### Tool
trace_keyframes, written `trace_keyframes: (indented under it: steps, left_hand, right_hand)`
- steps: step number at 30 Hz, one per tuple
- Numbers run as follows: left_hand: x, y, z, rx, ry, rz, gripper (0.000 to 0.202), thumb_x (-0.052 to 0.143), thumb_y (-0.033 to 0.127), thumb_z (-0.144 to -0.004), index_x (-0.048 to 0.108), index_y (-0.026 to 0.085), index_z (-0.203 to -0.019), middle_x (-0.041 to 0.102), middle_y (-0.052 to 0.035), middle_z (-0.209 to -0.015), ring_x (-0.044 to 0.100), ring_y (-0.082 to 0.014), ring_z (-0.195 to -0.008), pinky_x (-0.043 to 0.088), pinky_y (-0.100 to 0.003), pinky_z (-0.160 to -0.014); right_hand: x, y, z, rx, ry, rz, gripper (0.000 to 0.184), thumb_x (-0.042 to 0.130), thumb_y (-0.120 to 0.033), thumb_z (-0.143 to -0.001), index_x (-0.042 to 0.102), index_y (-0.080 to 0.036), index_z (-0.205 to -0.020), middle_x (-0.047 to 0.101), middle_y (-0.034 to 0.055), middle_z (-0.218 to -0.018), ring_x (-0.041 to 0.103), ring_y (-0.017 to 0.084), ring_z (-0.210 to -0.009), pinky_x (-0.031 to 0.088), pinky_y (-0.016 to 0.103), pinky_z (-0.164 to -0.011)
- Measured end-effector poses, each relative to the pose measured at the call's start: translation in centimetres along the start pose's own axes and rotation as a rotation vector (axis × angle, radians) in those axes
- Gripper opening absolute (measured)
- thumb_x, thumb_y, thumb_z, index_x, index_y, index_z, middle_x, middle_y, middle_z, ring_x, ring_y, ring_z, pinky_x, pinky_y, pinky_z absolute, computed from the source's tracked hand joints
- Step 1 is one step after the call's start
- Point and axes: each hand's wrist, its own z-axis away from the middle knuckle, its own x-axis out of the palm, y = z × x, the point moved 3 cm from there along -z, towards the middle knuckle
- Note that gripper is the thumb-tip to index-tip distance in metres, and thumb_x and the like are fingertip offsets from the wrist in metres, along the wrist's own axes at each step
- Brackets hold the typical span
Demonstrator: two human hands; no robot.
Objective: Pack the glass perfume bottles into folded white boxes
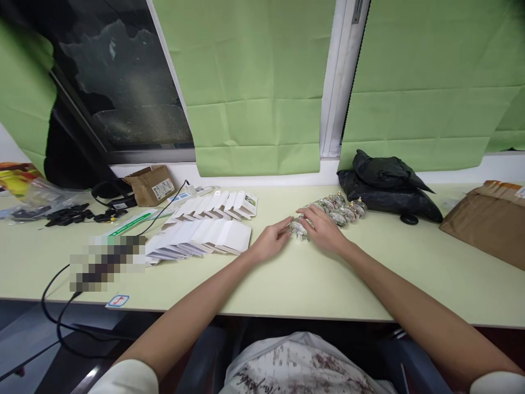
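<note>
Both my hands meet at the middle of the pale green table (pixel 287 279). My left hand (pixel 271 241) and my right hand (pixel 324 229) close their fingers on a small round silvery item (pixel 298 228), the nearest of a row. Behind it runs a line of several similar small round silvery items (pixel 342 210) toward the back right. To the left lie two rows of flattened white cartons (pixel 200 235), overlapping like tiles.
A black plastic bag (pixel 388 186) sits at the back right, a brown paper parcel (pixel 488 219) at the far right. At back left are a small cardboard box (pixel 151 184), black cables (pixel 61 306) and black clips (pixel 68 215). Green blinds (pixel 254 87) cover the window.
</note>
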Motion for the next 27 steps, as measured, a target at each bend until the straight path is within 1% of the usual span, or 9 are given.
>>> trace_keyframes:
  steps: [3, 6, 8, 10, 15, 18, 21, 25, 27]
  left_hand:
    - [0.3, 0.3, 0.1, 0.014, -0.033, -0.002, 0.063, 0.058, 0.038, -0.102, 0.041, 0.022, -0.161, 0.053, -0.008, -0.157, 0.058, -0.0258, -0.14, 0.045, -0.043, -0.12]
    - [0.2, 0.3, 0.1, 0.013, 0.012, -0.064, 0.061, 0.056, 0.039, -0.103, 0.042, 0.024, -0.16, 0.058, -0.0103, -0.153, 0.063, -0.026, -0.133, 0.05, -0.043, -0.114]
    - [0.0, 0.1, 0.1, 0.012, 0.068, -0.123, 0.056, 0.056, 0.039, -0.103, 0.047, 0.024, -0.155, 0.059, -0.0121, -0.15, 0.067, -0.0251, -0.125, 0.053, -0.043, -0.109]
    - [-0.1, 0.0, 0.1, 0.021, 0.101, -0.171, 0.05, 0.056, 0.038, -0.102, 0.052, 0.024, -0.15, 0.06, -0.0124, -0.147, 0.068, -0.0231, -0.117, 0.055, -0.042, -0.105]
    - [-0.2, 0.2, 0.2, 0.037, 0.109, -0.221, 0.04, 0.056, 0.037, -0.102, 0.057, 0.026, -0.14, 0.062, -0.01, -0.133, 0.066, -0.0208, -0.107, 0.055, -0.04, -0.1]
    - [-0.2, 0.3, 0.2, 0.037, 0.106, -0.225, 0.035, 0.057, 0.036, -0.102, 0.059, 0.026, -0.135, 0.061, -0.0094, -0.132, 0.065, -0.0207, -0.107, 0.054, -0.04, -0.1]
    - [-0.2, 0.3, 0.3, 0.038, 0.107, -0.228, 0.033, 0.057, 0.037, -0.101, 0.061, 0.025, -0.132, 0.061, -0.0093, -0.131, 0.065, -0.0208, -0.107, 0.054, -0.04, -0.1]
    - [-0.3, 0.3, 0.4, 0.033, 0.101, -0.238, 0.032, 0.057, 0.038, -0.102, 0.062, 0.025, -0.13, 0.061, -0.0094, -0.131, 0.065, -0.0211, -0.108, 0.054, -0.039, -0.098]
    - [-0.4, 0.4, 0.5, 0.032, 0.095, -0.249, 0.031, 0.057, 0.038, -0.102, 0.062, 0.024, -0.129, 0.062, -0.0093, -0.13, 0.064, -0.0217, -0.11, 0.054, -0.039, -0.099]
  right_hand:
    - [-0.3, -0.1, -0.4, 0.011, 0.016, 0.032, 0.024, 0.041, -0.029, -0.108, 0.062, -0.021, -0.115, 0.063, 0.0081, -0.109, 0.062, 0.022, -0.099, 0.046, 0.034, -0.091]
    - [-0.9, 0.0, -0.6, -0.009, 0.025, 0.094, 0.017, 0.045, -0.024, -0.104, 0.061, -0.02, -0.102, 0.064, 0.0068, -0.101, 0.06, 0.021, -0.093, 0.043, 0.031, -0.084]
    - [-1.4, 0.3, -0.7, -0.02, 0.027, 0.152, 0.014, 0.047, -0.021, -0.101, 0.06, -0.02, -0.097, 0.065, 0.0066, -0.098, 0.059, 0.021, -0.091, 0.041, 0.031, -0.081]
    - [-1.9, 0.7, -0.7, -0.02, 0.025, 0.235, 0.012, 0.048, -0.02, -0.099, 0.059, -0.019, -0.094, 0.065, 0.0061, -0.095, 0.059, 0.021, -0.088, 0.037, 0.031, -0.079]
    - [-3.3, 1.8, -0.5, -0.016, 0.001, 0.474, 0.011, 0.05, -0.02, -0.094, 0.056, -0.019, -0.085, 0.069, 0.0044, -0.087, 0.058, 0.02, -0.08, 0.029, 0.034, -0.079]
    - [-3.8, 2.2, -0.4, -0.004, -0.013, 0.549, 0.014, 0.049, -0.02, -0.094, 0.056, -0.019, -0.083, 0.07, 0.0054, -0.087, 0.058, 0.02, -0.08, 0.027, 0.035, -0.078]
    - [-4.2, 2.5, -0.4, 0.024, -0.031, 0.592, 0.015, 0.047, -0.022, -0.096, 0.056, -0.019, -0.084, 0.072, 0.0052, -0.088, 0.059, 0.02, -0.078, 0.026, 0.035, -0.076]
    - [-4.5, 3.2, -0.4, 0.082, -0.108, 0.582, 0.018, 0.048, -0.031, -0.099, 0.058, -0.02, -0.09, 0.073, 0.0037, -0.081, 0.057, 0.021, -0.071, 0.024, 0.034, -0.071]
    - [-4.8, 3.6, -0.4, 0.096, -0.131, 0.573, 0.017, 0.049, -0.031, -0.099, 0.059, -0.02, -0.091, 0.073, 0.0035, -0.08, 0.056, 0.02, -0.068, 0.022, 0.033, -0.069]
